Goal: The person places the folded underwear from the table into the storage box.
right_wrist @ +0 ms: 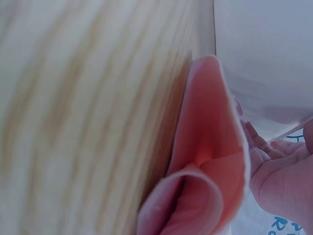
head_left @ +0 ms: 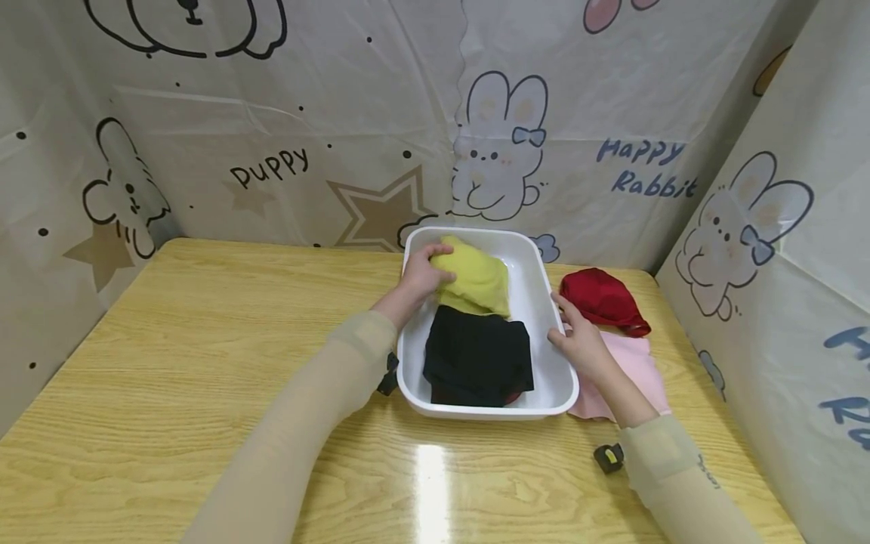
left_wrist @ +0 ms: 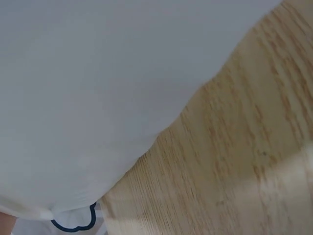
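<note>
A white plastic basin [head_left: 476, 412] stands on the wooden table. Within it, a folded yellow cloth [head_left: 479, 276] lies at the far end and a folded black cloth [head_left: 479, 355] at the near end. My left hand [head_left: 423, 273] reaches over the left rim and holds the yellow cloth's left edge between thumb and fingers. On the right rim is my right hand [head_left: 581, 340], gripping it with the thumb over the inside and the fingers along the outer wall. Beside that hand a pink cloth [right_wrist: 210, 147] lies on the table.
A bunched red cloth [head_left: 601, 298] sits behind the pink cloth, at the basin's right. Close by the right sleeve is a small black object with a yellow patch [head_left: 609, 458]. Another black object [head_left: 390, 374] rests against the basin's left side. Printed curtains [head_left: 272, 113] border the table.
</note>
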The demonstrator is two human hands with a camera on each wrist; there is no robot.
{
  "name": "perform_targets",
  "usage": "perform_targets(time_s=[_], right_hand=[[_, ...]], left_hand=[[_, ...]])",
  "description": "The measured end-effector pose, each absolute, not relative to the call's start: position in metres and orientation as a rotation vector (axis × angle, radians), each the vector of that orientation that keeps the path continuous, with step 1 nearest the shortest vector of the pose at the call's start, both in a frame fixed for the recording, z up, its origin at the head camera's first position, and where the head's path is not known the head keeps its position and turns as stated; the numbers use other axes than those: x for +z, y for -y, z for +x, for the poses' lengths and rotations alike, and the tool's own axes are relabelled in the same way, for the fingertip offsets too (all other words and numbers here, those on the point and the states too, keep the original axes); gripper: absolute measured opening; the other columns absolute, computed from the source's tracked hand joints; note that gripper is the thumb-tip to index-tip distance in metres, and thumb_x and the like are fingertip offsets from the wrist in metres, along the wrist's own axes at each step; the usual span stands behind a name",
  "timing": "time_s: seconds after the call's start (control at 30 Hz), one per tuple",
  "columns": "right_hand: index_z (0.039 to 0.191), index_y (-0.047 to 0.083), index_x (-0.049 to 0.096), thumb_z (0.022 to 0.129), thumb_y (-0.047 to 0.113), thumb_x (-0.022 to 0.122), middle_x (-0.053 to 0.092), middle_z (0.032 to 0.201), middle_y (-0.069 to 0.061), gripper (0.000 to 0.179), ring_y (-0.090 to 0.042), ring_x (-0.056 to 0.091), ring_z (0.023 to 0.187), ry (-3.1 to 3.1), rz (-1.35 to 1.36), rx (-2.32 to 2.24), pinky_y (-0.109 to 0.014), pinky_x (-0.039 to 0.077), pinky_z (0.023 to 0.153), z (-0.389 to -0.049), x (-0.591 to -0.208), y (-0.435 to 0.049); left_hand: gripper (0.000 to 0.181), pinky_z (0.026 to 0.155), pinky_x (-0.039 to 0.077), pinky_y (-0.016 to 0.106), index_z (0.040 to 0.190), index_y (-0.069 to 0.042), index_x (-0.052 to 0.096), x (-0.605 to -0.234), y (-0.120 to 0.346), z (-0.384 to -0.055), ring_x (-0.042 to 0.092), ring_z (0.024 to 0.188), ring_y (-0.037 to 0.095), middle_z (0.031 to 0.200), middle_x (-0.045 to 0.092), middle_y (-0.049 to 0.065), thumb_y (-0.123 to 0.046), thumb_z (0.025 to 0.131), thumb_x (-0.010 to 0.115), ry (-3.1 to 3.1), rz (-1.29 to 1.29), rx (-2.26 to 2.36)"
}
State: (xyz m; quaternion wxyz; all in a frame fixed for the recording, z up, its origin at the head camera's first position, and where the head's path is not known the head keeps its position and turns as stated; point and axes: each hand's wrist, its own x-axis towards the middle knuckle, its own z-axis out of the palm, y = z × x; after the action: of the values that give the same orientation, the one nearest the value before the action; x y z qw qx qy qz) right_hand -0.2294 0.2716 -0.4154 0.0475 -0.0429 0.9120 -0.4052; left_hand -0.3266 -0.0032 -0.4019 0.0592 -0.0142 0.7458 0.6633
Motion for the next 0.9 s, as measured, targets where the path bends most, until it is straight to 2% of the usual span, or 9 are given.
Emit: perform_targets(time_s=[0.3, 0.57, 0.9], right_hand=[[0.151, 0.011, 0.020, 0.091, 0.009, 0.048, 0.043, 0.135, -0.030, 0.066, -0.046, 0.055, 0.110, -2.780, -0.125, -1.235, -0.053, 0.051, 0.085, -0.2297, -0.4150, -0.2713], [0.151, 0.011, 0.019, 0.091, 0.010, 0.048, 0.043, 0.136, -0.030, 0.067, -0.045, 0.055, 0.111, -2.778, -0.111, -1.226, -0.052, 0.051, 0.086, -0.2299, -0.4151, -0.2712], [0.151, 0.011, 0.019, 0.091, 0.009, 0.049, 0.042, 0.136, -0.030, 0.067, -0.046, 0.054, 0.112, -2.773, -0.115, -1.230, -0.052, 0.050, 0.086, -0.2304, -0.4156, -0.2719]], left_hand=[[0.061, 0.105, 0.039, 0.033, 0.127, -0.010, 0.056, -0.4016, 0.0020, -0.3256, 0.039, 0.131, 0.025, 0.145, 0.040, 0.009, 0.016, 0.073, 0.067, -2.343, -0.046, 1.916], [0.074, 0.103, 0.041, 0.035, 0.134, -0.016, 0.050, -0.4008, 0.0011, -0.3252, 0.035, 0.133, 0.026, 0.149, 0.035, 0.008, 0.016, 0.070, 0.069, -2.399, -0.040, 1.856], [0.073, 0.105, 0.039, 0.038, 0.135, -0.015, 0.049, -0.4003, 0.0006, -0.3249, 0.034, 0.134, 0.027, 0.147, 0.037, 0.008, 0.013, 0.071, 0.070, -2.489, 0.007, 1.808]])
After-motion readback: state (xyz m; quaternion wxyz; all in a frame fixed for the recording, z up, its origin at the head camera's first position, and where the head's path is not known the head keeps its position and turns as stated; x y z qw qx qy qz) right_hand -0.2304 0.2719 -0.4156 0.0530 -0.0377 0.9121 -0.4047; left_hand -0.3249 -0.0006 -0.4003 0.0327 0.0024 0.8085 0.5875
